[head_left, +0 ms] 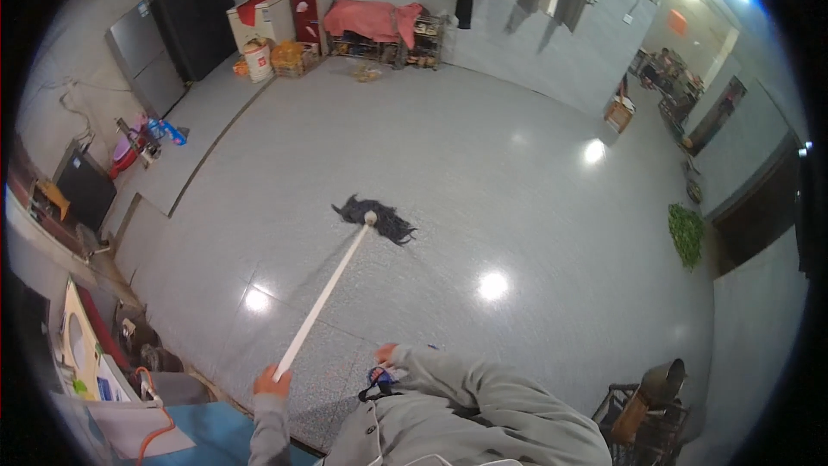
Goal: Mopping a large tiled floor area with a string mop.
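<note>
A mop with a long pale handle [321, 304] slants away from me over the grey floor. Its dark string head [385, 219] lies spread on the floor near the middle of the view. My left hand [272, 381] is wrapped round the near end of the handle. My right hand [385, 354] is held in front of my body, apart from the mop, at the end of a grey sleeve. It shows small and its fingers cannot be made out clearly. Just below it a foot in a blue sandal [379, 376] shows.
A blue-topped table [211, 431] stands close at my left. At the lower right is a rack [630, 431] with a metal pot. Green leaves [686, 236] lie by the right wall. A cloth-covered shoe rack [371, 24] lines the far wall. Bottles [168, 131] stand at left.
</note>
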